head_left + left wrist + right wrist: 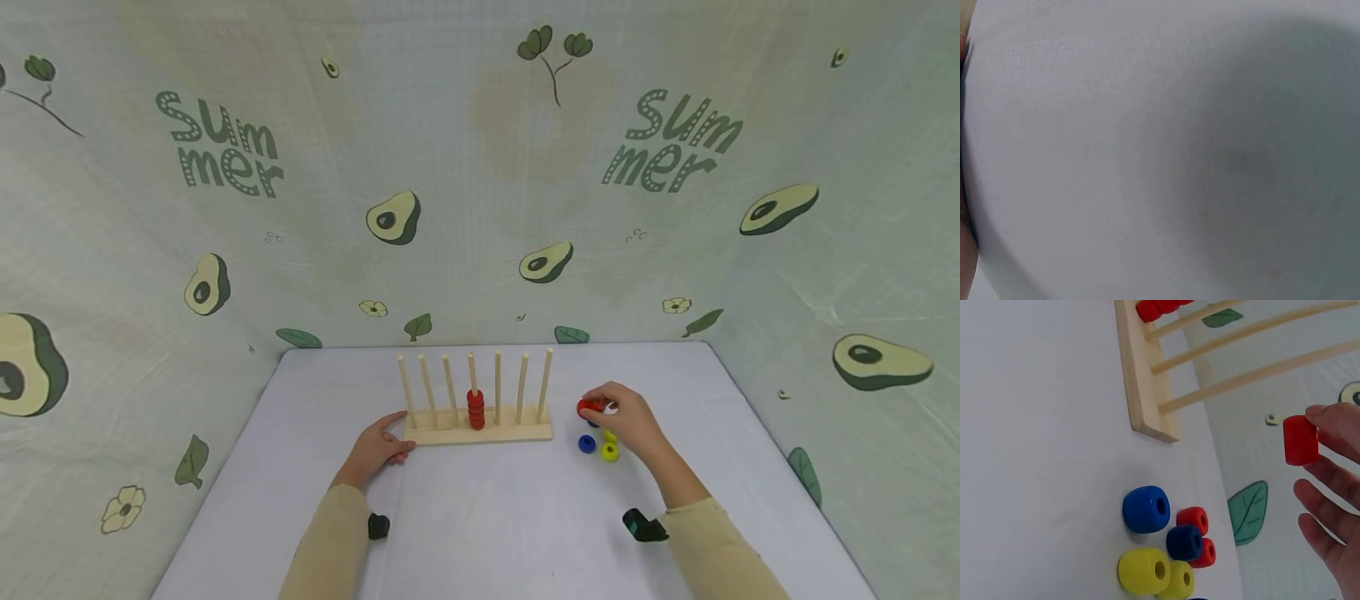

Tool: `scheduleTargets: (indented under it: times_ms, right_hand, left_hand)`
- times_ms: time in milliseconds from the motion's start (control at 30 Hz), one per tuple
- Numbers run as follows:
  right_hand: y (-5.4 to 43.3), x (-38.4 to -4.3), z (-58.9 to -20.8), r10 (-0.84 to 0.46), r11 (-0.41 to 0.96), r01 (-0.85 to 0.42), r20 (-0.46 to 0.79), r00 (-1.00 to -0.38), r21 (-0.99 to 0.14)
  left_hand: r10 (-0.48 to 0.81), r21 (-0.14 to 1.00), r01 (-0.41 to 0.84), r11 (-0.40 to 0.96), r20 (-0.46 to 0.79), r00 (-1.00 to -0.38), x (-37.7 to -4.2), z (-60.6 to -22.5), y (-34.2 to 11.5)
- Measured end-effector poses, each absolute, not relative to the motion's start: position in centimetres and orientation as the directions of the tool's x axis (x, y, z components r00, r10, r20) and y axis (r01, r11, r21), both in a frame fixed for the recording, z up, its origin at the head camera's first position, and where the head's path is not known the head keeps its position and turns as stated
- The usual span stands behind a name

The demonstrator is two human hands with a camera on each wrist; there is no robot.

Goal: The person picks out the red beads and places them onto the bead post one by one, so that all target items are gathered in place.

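A wooden peg rack (517, 432) stands on the white table, with several upright pegs in a row. Red beads (476, 410) are stacked on its middle peg. My left hand (377, 448) holds the rack's left end, one finger at the back and the thumb by the front edge. Right of the rack, my right hand (628, 417) pinches a red bead (1300, 440) between thumb and fingertips, raised over the loose beads. In the left wrist view, only a sliver of the hand shows at the left edge.
Loose beads lie right of the rack: a blue bead (1146, 510), a darker blue bead (1184, 542), two red beads (1192, 517) and two yellow beads (1141, 571). A cloth wall (465, 150) printed with avocados rises behind the table.
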State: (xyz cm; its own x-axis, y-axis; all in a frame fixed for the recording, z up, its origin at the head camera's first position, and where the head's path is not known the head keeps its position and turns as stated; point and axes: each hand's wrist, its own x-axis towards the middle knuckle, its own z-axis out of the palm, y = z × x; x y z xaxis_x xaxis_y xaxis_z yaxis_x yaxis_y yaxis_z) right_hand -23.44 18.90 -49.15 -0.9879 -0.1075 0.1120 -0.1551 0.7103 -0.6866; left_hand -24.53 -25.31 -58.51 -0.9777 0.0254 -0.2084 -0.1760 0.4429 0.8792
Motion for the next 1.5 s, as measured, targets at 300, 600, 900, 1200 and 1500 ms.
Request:
scheduleTargets:
  times_ms: [300,600,900,1200,1500]
  right_hand:
    - [17.5,-22.7,-47.6,-0.121,0.658,-0.185,0.14,-0.983,-0.73]
    - [16.3,-22.3,-46.5,-0.205,0.61,-0.322,0.249,-0.947,-0.724]
    - [14.8,-22.0,-45.2,-0.257,0.557,-0.405,0.314,-0.914,-0.725]
    - [13.6,-21.9,-44.3,-0.309,0.481,-0.493,0.387,-0.869,-0.725]
    - [12.4,-22.0,-43.4,-0.317,0.431,-0.551,0.452,-0.834,-0.714]
  left_hand:
    - [0.034,0.877,-0.173,0.448,-0.21,-0.977,-24.6,-58.9,-25.5]
    - [0.047,0.881,-0.168,0.442,-0.21,-0.977,-24.7,-59.3,-25.7]
    - [0.056,0.891,-0.16,0.425,-0.202,-0.978,-24.7,-59.4,-25.8]
    - [0.05,0.888,-0.158,0.432,-0.198,-0.979,-24.8,-59.4,-25.7]
    - [0.055,0.887,-0.153,0.436,-0.196,-0.979,-24.9,-59.5,-25.7]
